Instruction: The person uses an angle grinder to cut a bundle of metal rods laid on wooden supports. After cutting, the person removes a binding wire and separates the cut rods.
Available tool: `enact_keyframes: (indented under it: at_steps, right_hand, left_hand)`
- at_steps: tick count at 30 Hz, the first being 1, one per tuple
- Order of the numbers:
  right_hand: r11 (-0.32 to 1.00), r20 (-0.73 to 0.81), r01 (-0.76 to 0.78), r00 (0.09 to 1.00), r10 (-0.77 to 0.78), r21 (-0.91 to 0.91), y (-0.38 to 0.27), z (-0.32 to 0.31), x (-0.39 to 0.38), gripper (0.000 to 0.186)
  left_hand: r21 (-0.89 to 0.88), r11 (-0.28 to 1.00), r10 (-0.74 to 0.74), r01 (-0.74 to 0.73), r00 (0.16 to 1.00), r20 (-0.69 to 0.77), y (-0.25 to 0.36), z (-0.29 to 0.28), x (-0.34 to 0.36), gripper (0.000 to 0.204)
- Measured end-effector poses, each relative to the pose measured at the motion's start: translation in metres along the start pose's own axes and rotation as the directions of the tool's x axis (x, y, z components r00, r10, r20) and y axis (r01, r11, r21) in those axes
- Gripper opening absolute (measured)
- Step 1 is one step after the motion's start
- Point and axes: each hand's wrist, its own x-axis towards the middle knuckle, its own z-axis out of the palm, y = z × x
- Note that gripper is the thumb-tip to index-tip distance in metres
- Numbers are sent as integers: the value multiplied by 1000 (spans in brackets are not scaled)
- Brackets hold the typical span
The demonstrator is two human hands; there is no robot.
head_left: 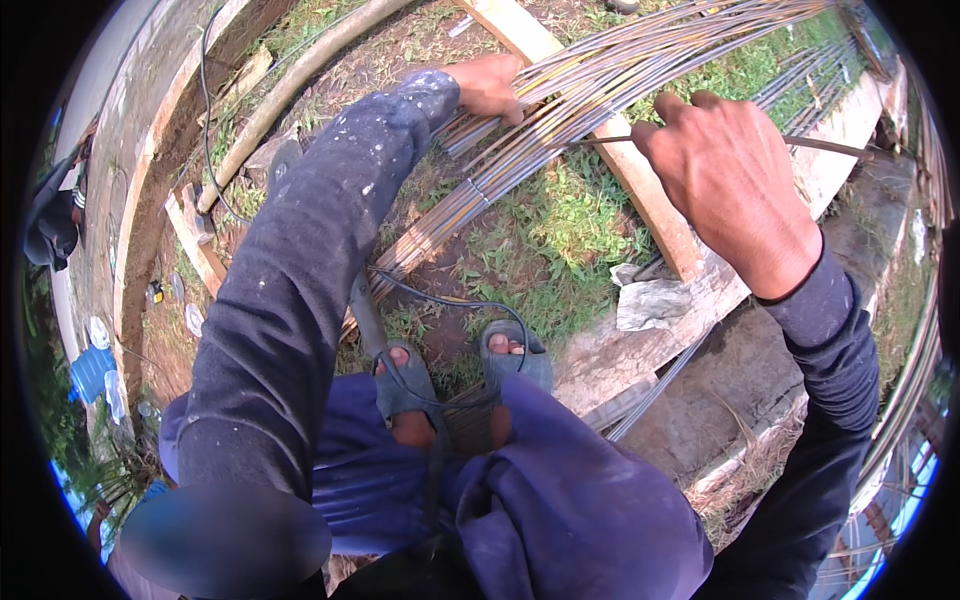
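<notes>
My left hand (pixel 488 88) reaches out at the top centre, fingers curled at a long bundle of thin steel rods (pixel 610 70) with grey and yellowish lengths; what exactly it grips is partly hidden. At the right, my right hand (pixel 725 180) is closed around a dark, thicker rod (pixel 830 146) lying crosswise. A pale timber board (pixel 650 200) passes beneath the bundle. The rods continue down-left toward my sandalled feet (pixel 510 355), where a dark cable (pixel 450 300) loops over the grass.
Wooden planks (pixel 140 250) and a round pole (pixel 260 125) lie at the left, with a blue plastic jug (pixel 90 375) and a dark cloth item (pixel 50 220). At the right are a concrete edge (pixel 750 390), crumpled paper-like scrap (pixel 650 305) and more rods (pixel 655 375).
</notes>
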Motion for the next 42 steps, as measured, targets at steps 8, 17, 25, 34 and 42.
enact_keyframes:
  at_steps: [8, 17, 25, 34, 42]
  right_hand:
    - [997, -23, 68, 997, -69, -47, 1, -3, 21, 10]
    - [216, 388, -673, 626, 676, 708, -47, 78, -81, 20]
    - [-97, 400, -544, 473, 785, 833, -144, 116, -114, 19]
    - [84, 486, -678, 602, 634, 730, -142, 79, -100, 20]
    - [-240, 554, -610, 399, 730, 755, -145, 118, -115, 28]
  left_hand:
    - [-154, 988, 36, -19, 993, 111, 8, 8, 13, 53]
    - [-302, 938, -135, 171, 981, 137, 14, 8, 1, 60]
    - [-326, 933, -98, 153, 979, 180, 22, -2, -4, 67]
    - [-362, 906, -152, 217, 968, 198, 28, -8, -10, 76]
    - [-364, 921, -97, 140, 986, 135, 21, 8, -3, 42]
